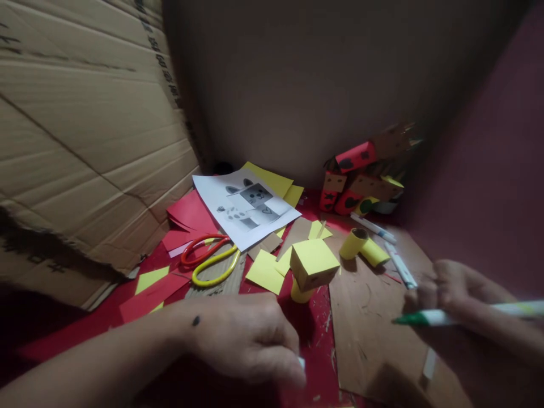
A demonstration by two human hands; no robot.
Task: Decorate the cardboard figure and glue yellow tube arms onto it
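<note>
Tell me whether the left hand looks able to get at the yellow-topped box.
Probably yes: the left hand is close by on the near side, and nothing visible stands between it and the yellow-topped box, though it seems to pinch a small white thing.

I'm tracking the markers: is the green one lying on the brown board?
No, the green marker is held in the right hand.
</note>
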